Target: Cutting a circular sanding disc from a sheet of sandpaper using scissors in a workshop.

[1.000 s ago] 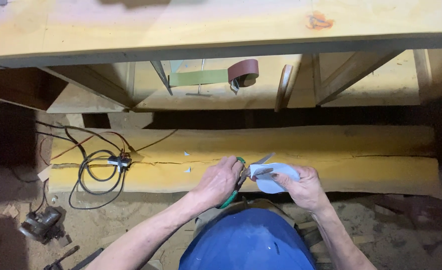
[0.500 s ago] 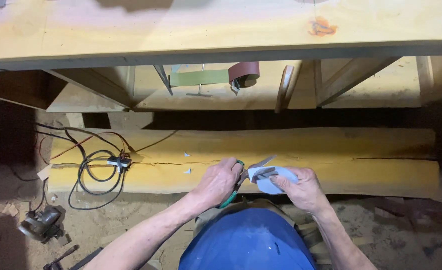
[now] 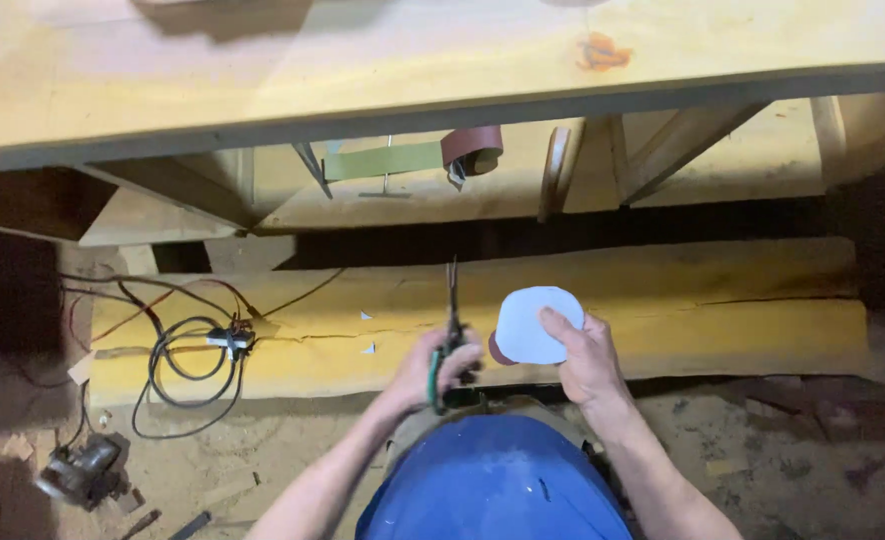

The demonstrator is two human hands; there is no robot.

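A wide wooden counter [image 3: 263, 70] spans the far side, with a roll of sandpaper [image 3: 473, 150] on the shelf under it. Nearer lies a long yellow beam [image 3: 713, 300], and a coiled black cable [image 3: 178, 370] rests at its left end. The right hand [image 3: 588, 360] pinches a rounded white disc [image 3: 533, 325] over the beam. Just left, the left hand [image 3: 443, 370] has its grip closed around green-handled scissors [image 3: 452, 310], blades pointing away

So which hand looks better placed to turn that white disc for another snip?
Probably the right hand: it pinches the rounded white disc by its edge, free to rotate it. The left hand is wrapped around the green-handled scissors, blades pointing away, just beside the disc.
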